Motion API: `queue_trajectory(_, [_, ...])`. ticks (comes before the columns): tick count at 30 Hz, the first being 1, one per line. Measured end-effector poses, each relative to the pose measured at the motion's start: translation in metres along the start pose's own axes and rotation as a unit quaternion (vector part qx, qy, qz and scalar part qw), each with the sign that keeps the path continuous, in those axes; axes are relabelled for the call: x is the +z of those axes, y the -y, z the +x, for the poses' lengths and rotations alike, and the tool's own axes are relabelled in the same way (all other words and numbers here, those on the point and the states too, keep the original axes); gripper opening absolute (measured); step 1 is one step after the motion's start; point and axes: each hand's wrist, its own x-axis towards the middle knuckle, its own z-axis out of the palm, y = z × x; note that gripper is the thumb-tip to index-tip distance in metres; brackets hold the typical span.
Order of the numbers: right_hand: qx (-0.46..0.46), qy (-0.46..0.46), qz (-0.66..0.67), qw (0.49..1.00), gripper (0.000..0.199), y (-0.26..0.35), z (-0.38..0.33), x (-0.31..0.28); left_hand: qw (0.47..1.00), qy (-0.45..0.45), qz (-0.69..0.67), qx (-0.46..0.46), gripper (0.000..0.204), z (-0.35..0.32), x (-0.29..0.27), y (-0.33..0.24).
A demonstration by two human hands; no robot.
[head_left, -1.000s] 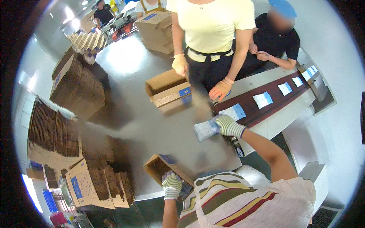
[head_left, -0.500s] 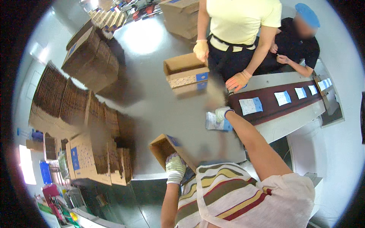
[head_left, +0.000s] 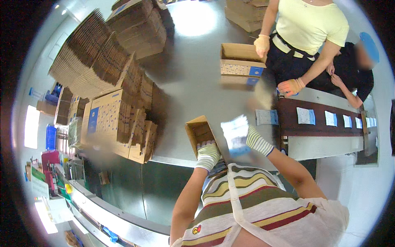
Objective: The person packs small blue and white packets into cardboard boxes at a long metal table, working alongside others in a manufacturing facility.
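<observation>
My right hand (head_left: 260,140), in a green-and-white striped glove, grips a white and blue packet (head_left: 235,131) above the grey table; the packet is smeared by motion. It is just right of an open brown cardboard box (head_left: 196,131) that lies tilted at the table's front edge. My left hand (head_left: 208,156), in a matching glove, reaches into this box with its fingers stretched out. What those fingers touch inside is partly hidden. Another white and blue packet (head_left: 266,117) lies on the table by the end of a dark red conveyor belt (head_left: 319,129).
Several packets ride on the belt. Across the table, a person in a yellow top (head_left: 308,24) touches a second open box (head_left: 240,68) with one gloved hand. Another person in a blue cap (head_left: 369,47) sits beside the belt. Tall stacks of flattened cartons (head_left: 90,61) stand at left.
My right hand has lifted a packet off the table and brought it left toward the box. My left hand stays in the box. The view has turned, shifting the scene rightward.
</observation>
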Motion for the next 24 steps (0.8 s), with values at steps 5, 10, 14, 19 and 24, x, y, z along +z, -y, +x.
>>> queue_trajectory(5, [-0.273, 0.112, -0.266, 0.918, 0.037, 0.076, 0.016, 0.132, 0.99, -0.094, -0.097, 0.031, 0.043, 0.009, 0.024, 0.021])
queue_trajectory(10, [-0.139, 0.048, -0.52, 0.841, 0.05, 0.059, 0.039, 0.16, 0.998, 0.053, -0.04, -0.001, 0.051, -0.002, -0.012, 0.004])
queue_trajectory(14, [-0.209, 0.021, -0.722, 0.659, 0.023, 0.025, 0.054, 0.146, 0.993, -0.05, 0.049, 0.092, 0.058, 0.021, 0.071, 0.039])
queue_trajectory(19, [-0.221, 0.063, -0.785, 0.576, 0.044, 0.019, 0.059, 0.129, 0.99, 0.111, 0.074, 0.04, 0.055, 0.015, 0.017, 0.01])
queue_trajectory(24, [-0.201, 0.069, -0.77, 0.602, 0.07, 0.024, 0.051, 0.122, 0.984, 0.033, 0.146, 0.099, 0.054, 0.017, 0.024, 0.0])
